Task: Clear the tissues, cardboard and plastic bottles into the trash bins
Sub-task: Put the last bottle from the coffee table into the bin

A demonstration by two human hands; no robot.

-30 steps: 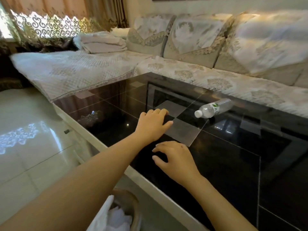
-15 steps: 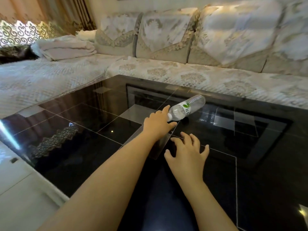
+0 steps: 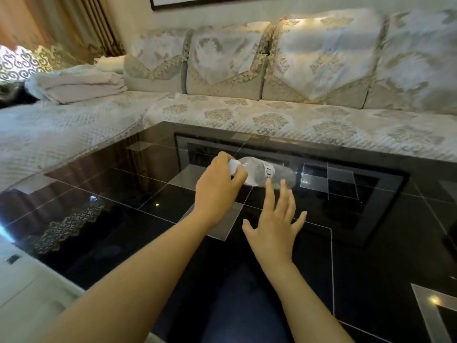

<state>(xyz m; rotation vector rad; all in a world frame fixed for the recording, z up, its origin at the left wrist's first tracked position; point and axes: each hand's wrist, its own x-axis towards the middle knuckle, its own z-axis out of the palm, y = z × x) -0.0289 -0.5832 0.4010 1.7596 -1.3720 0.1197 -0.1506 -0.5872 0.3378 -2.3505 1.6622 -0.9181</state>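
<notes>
While the sofa (image 3: 284,100) filled the whole upper half of the frame, wrapping from the left edge across to the right in pale patterned covers, a glossy black table (image 3: 103,219) spread over the lower half and mirrored the room in its tiled top. Folded blankets (image 3: 79,86) lay stacked on the sofa seat at the upper left, with a curtain (image 3: 49,23) hanging behind them in the top left corner. Two bare forearms reached up from the bottom edge toward the middle of the frame. The left hand (image 3: 217,186) sat just left of centre, its fingers curled round the capped end of a plastic bottle (image 3: 267,173) so that the white cap showed between thumb and forefinger. That clear bottle lay on its side at the centre of the table, the cap pointing left into the hand and the base pointing right, a white label round its middle; motion blur made it hard to tell whether it was lifted off the glass or resting on it. The right hand (image 3: 274,226) hovered just below and right of the bottle, palm down, fingers spread wide and holding nothing, its fingertips overlapping the bottle's lower edge in the picture, though actual contact could not be told.
</notes>
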